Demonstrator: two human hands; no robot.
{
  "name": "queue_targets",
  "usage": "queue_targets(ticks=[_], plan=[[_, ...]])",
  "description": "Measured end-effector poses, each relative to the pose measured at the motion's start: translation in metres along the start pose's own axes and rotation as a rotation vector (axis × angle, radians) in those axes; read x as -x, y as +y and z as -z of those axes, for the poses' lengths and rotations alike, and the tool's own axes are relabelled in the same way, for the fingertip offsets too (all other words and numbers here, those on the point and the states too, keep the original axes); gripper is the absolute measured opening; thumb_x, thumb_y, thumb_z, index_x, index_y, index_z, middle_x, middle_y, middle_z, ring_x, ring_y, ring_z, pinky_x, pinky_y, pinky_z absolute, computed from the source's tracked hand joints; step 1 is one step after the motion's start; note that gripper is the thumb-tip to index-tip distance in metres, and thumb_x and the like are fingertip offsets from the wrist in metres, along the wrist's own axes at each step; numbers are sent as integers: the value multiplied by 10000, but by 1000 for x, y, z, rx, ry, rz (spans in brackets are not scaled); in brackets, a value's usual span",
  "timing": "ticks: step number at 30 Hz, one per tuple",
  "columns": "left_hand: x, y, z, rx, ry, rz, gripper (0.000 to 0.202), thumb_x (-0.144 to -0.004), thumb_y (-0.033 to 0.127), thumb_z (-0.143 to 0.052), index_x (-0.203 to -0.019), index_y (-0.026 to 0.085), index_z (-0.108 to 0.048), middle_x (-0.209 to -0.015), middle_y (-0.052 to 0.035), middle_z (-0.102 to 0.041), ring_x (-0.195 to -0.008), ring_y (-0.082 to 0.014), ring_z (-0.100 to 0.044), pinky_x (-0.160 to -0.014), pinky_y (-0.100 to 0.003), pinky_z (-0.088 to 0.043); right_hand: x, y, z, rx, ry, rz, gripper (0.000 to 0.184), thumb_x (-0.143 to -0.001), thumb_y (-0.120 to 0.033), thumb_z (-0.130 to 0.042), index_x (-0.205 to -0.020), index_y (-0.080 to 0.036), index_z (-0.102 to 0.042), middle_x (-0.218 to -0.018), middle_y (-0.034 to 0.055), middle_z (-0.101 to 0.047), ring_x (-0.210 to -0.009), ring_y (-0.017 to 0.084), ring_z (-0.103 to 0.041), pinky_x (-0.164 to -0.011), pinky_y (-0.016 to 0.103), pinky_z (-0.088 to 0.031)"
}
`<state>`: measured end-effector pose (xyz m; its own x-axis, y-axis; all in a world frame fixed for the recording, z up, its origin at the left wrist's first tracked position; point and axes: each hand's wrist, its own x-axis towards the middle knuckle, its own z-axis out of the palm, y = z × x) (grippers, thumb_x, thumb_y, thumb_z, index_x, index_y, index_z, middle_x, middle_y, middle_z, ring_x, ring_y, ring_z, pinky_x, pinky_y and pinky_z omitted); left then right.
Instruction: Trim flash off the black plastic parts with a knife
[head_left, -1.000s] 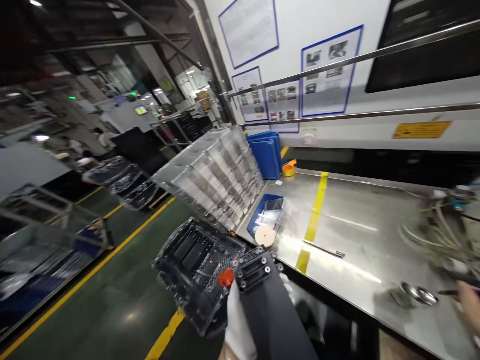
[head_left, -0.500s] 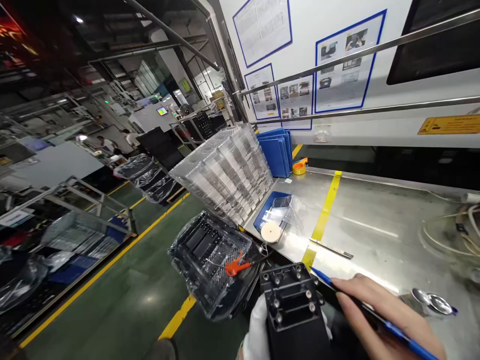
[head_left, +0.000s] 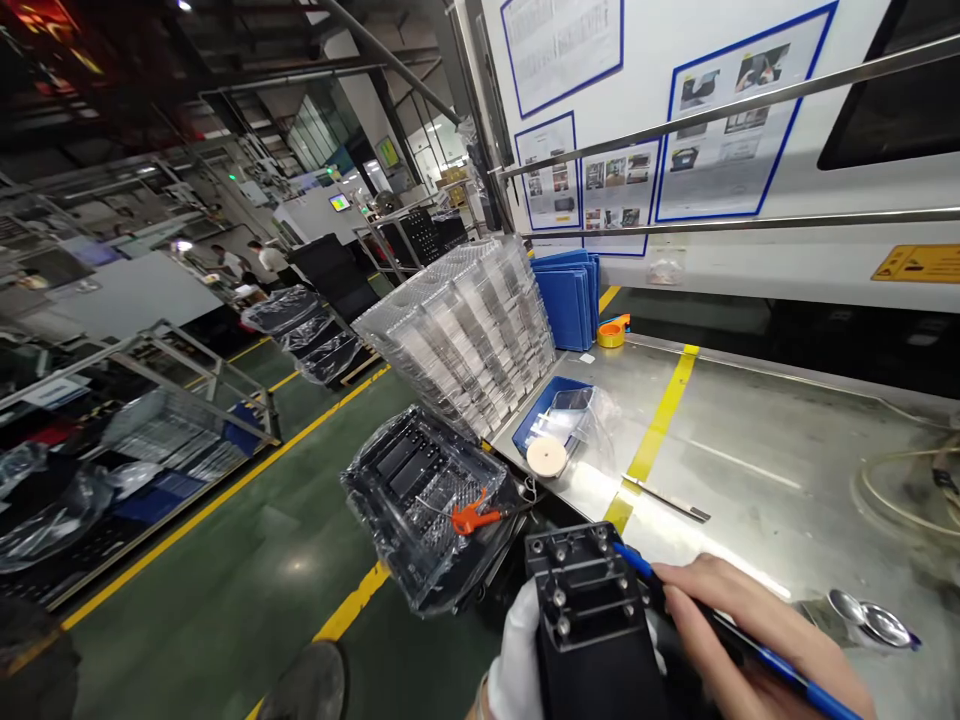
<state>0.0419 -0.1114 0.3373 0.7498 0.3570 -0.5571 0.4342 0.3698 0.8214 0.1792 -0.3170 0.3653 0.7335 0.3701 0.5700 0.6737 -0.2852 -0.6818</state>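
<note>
While left hand (head_left: 514,655) apparently clasps black block (head_left: 592,630), right hand (head_left: 750,640) pinches blue pen (head_left: 796,684).

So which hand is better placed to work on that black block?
Probably the right hand: it holds the blue tool with its tip at the top edge of the black block. The left hand, in a white glove, grips the block's side and is busy supporting it.
</note>
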Motion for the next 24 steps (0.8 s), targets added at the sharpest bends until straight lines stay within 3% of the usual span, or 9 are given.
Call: queue_targets(ticks=[3,6,12,18,24], plan=[[-1,-2,-2,-115,73,-18,649,-745,342,-836,-1361,241,-657,-1051,-46,-801,-1300,-349,-602,-1204,-419,-394,-2,-3,0,-21,-8,-12,200,-940,-202,-631,-1131,-253,-661,-935,12,-753,-816,144,-741,-760,182,-592],[-3,0,-6,-172,126,14,594,-738,389,-835,-1303,259,-704,-1086,-32,-794,-1315,-350,-590,-1204,-414,-390,-6,-3,-1,-21,-41,22,225,-945,-184,-615,-1156,-256,-646,-896,5,-749,-817,141,-742,-740,178,-592],[2,6,-18,-231,102,22,685,-742,438,-821,-1384,280,-642,-1029,-37,-805,-1169,-340,-686,-1155,-422,-439,-6,-5,0,2,-43,45,179,-938,-212,-631,-1109,-260,-655,-943,14,-772,-854,162,-757,-751,175,-603],[7,4,-33,-343,146,-84,561,-854,458,-689,-1386,284,-640,-1292,-48,-721,-1246,-325,-644,-1159,-422,-439,-13,-13,-9,-60,-62,84,220,-933,-168,-627,-1138,-249,-638,-944,26,-760,-858,145,-746,-760,184,-591],[9,6,-39,-516,203,-59,586,-884,492,-646,-1440,319,-579,-1297,-45,-718,-1168,-323,-688,-1083,-463,-512,-16,-10,-8,-72,-139,97,182,-941,-176,-633,-1116,-223,-642,-875,8,-722,-788,109,-718,-731,163,-576]])
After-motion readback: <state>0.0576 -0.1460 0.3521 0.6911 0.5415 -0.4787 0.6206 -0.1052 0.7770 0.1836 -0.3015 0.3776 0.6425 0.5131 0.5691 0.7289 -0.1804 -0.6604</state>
